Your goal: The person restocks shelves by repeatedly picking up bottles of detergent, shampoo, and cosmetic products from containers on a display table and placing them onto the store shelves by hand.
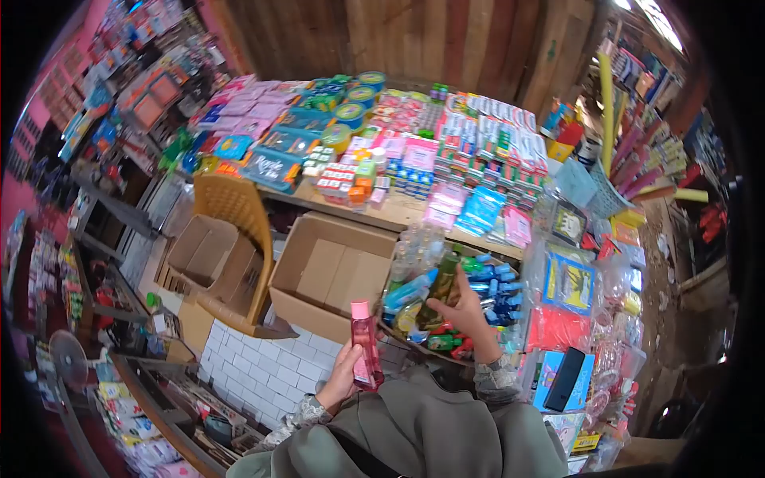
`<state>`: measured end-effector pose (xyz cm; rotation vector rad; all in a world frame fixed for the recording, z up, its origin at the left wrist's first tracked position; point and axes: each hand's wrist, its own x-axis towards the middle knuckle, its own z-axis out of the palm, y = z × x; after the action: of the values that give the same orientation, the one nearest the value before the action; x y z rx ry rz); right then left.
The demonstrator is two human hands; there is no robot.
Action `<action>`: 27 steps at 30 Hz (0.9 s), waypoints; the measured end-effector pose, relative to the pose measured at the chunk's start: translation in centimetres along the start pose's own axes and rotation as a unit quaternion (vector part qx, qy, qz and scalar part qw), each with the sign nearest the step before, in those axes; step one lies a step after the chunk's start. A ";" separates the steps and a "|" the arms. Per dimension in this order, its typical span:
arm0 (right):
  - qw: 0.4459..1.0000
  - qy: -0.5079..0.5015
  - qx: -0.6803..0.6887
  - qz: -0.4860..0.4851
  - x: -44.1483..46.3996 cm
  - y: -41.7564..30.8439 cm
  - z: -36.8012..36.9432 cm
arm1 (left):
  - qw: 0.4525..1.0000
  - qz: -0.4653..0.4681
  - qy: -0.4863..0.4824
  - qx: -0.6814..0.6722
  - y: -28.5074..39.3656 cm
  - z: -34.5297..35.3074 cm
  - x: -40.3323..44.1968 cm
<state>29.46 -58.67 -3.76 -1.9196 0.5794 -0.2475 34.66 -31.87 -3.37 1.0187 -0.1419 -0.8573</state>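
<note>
A pink bottle (362,331) with a pink cap stands upright in my left hand (343,374), whose fingers are wrapped around it in front of my lap. My right hand (468,312) reaches over a carton of bottles (456,358) and grips an olive-green bottle (446,280) that leans at a slant. Around it in the carton are clear bottles (414,251), blue-capped bottles (498,287) and several green and red caps. The lower end of the green bottle is partly hidden by my thumb and the other bottles.
An open cardboard box (335,263) stands left of the carton. Beyond it is a wooden table (382,213) stacked with boxed goods and packets. A brown plastic chair (235,207) holds another box (203,251). At right, a black phone (566,378) lies on packaged goods.
</note>
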 end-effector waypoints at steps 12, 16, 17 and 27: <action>0.885 -0.409 0.207 -0.083 -5.8 -17.4 32.6 | 0.980 0.125 0.119 -0.096 7.4 -20.2 -16.6; 0.836 -0.473 0.208 -0.186 -7.9 -22.2 43.9 | 0.968 0.186 0.131 -0.104 9.7 -29.0 -24.5; 0.830 -0.466 0.200 -0.233 -8.5 -23.8 46.6 | 0.956 0.214 0.171 -0.104 9.8 -30.4 -26.3; 0.599 -0.656 0.062 -0.456 -19.2 -41.8 64.3 | 0.832 0.361 0.411 -0.097 14.6 -38.7 -38.4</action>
<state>51.98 16.00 9.27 -1.5306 -1.4061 0.5083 35.44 24.54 -2.48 0.9538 0.2844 0.2930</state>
